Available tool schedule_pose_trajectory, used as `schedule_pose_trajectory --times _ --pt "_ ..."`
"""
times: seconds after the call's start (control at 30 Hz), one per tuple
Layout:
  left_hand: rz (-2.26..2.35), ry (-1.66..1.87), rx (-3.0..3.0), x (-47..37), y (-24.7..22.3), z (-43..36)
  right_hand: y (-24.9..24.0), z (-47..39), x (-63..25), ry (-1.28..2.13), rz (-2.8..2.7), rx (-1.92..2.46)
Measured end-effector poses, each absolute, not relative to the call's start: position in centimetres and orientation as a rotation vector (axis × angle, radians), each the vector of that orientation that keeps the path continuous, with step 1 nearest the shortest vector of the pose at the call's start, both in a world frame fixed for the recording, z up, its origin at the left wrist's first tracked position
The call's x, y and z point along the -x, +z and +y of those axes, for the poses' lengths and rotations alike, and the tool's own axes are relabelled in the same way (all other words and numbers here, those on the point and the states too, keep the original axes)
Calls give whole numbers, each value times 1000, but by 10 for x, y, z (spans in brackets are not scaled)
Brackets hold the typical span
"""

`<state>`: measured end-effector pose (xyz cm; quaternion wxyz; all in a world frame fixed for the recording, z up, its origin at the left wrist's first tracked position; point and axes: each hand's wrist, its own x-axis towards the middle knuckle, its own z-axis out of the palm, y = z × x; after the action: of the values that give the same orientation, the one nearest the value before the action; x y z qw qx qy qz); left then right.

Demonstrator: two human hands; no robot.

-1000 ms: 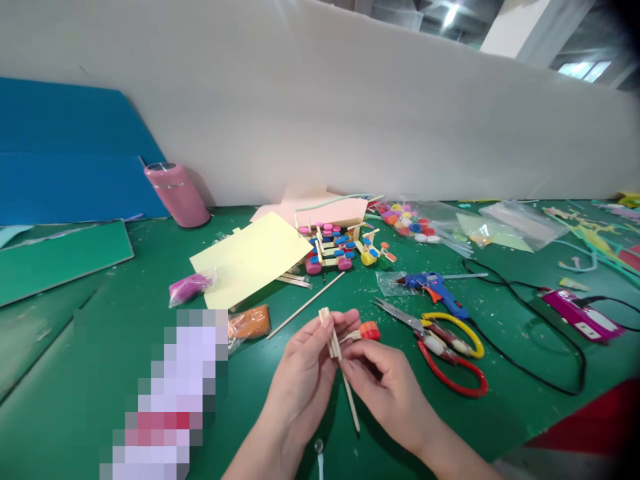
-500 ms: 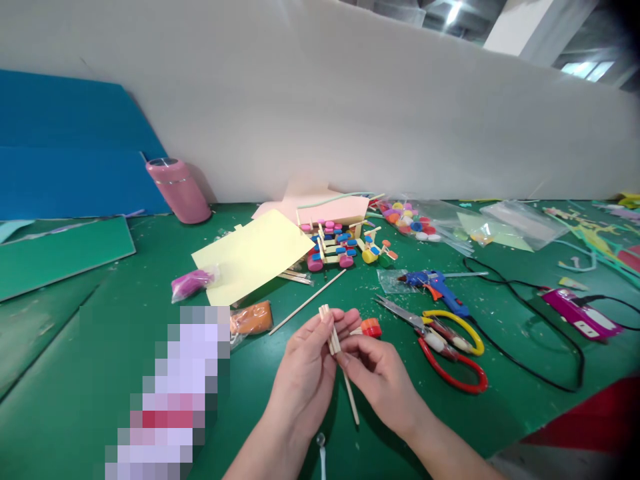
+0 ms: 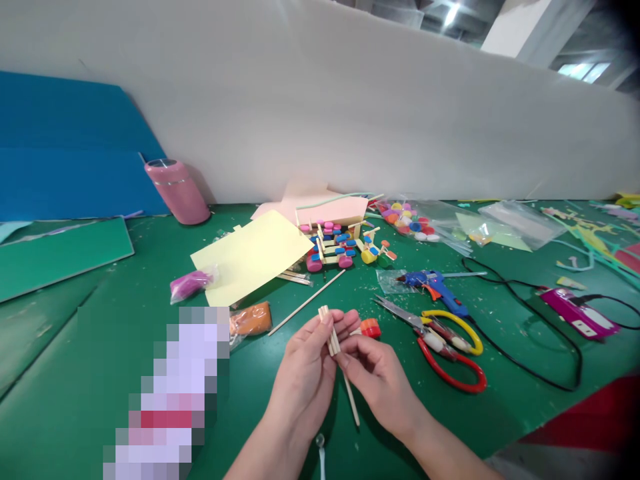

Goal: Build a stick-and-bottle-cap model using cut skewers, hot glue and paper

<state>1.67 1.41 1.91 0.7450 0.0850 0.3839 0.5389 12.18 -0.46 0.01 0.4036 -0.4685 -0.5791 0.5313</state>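
The left hand grasps a small bundle of short pale sticks, its thumb pressed on top of them and its fingers curled behind. The right hand pinches with thumb and forefinger at the bundle's near end, where a longer stick comes out. The bundle sits in front of the person, between the hands and above the green table. Its long axis runs mostly far to near, the far ends leaning left. The longer stick follows nearly the same line, its free tip pointing near and slightly right; its other end is hidden by the fingers. Red-orange discs show just beyond the right hand; whether that hand holds them, I cannot tell. A loose stick lies far of the left hand, slanting from near left to far right. To the right rest scissors, blades pointing far and left, with a blue glue gun beyond, nozzle pointing left.
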Motion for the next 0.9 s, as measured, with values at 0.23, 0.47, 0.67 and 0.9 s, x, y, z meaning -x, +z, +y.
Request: schedule_pose_trajectory --times 0.23,0.47,0.67,0.9 --pt "931 1234 -252 -18 20 14 2 -5 -132 1332 -1440 1184" --pt "1319 1151 -1415 -13 8 -6 11 6 -180 1106 -1425 1257" --pt "1481 478 -2540 -23 -28 -9 11 16 -198 1120 -1510 1186" --pt "1504 699 -2352 -27 -17 -11 11 34 -195 1287 -1591 1076"
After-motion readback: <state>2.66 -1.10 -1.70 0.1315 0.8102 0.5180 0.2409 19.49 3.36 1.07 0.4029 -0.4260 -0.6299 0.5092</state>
